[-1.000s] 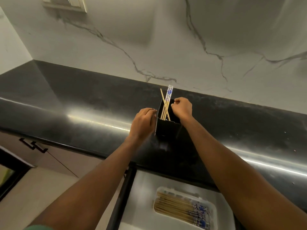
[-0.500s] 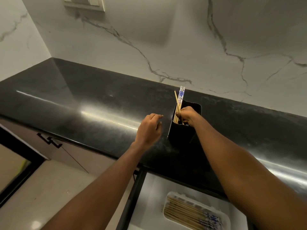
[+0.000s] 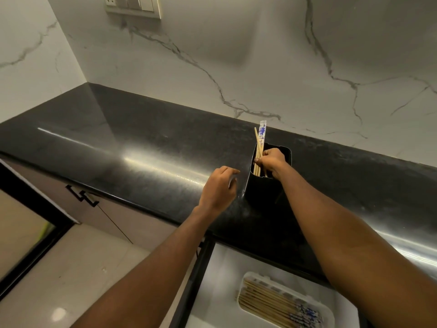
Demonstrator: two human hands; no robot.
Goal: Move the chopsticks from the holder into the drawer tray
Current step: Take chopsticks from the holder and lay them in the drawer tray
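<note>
Fingers point(image 3: 258, 160) of right hand point(image 3: 272, 159) pinch thin bamboo chopsticks with blue-patterned tops point(image 3: 262, 134) standing in black rectangular holder point(image 3: 262, 188) | left hand point(image 3: 218, 190) loosely curled, empty, beside holder | sticks likely light, stiff, smooth: grip bundled, mid-shaft | white plastic drawer tray point(image 3: 328, 311) below, part-filled

L hand point(image 3: 218, 188) has come off the holder point(image 3: 262, 190) & now hangs just beside it, fingers loosely curled. R hand point(image 3: 272, 159) went from the rim down inside, fingers now wrapped round the chopsticks point(image 3: 261, 133).

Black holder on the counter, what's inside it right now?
A few chopsticks, gripped by the right hand. Their lower ends are hidden behind the wall of the holder.
</note>
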